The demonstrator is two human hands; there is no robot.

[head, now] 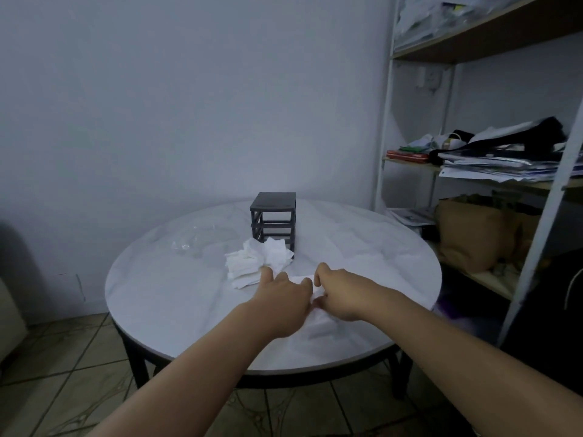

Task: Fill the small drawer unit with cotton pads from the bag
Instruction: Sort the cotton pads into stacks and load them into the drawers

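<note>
I note the dark drawer unit (273,216) upright toward the far side of the round counter (176,298); I can see through its open tiers. A heap of white cotton pads (252,263) lies touching its front foot, and the clear bag (195,238) lies flat to the left. Nearer me, left hand (284,298) and right hand (340,294) meet, fingers curled, both pinching a white item (318,323). I cannot tell whether it is a pad or a drawer.

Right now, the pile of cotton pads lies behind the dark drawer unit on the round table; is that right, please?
Not quite: the head view shows the pile of cotton pads in front of the dark drawer unit, on the round table.
</note>
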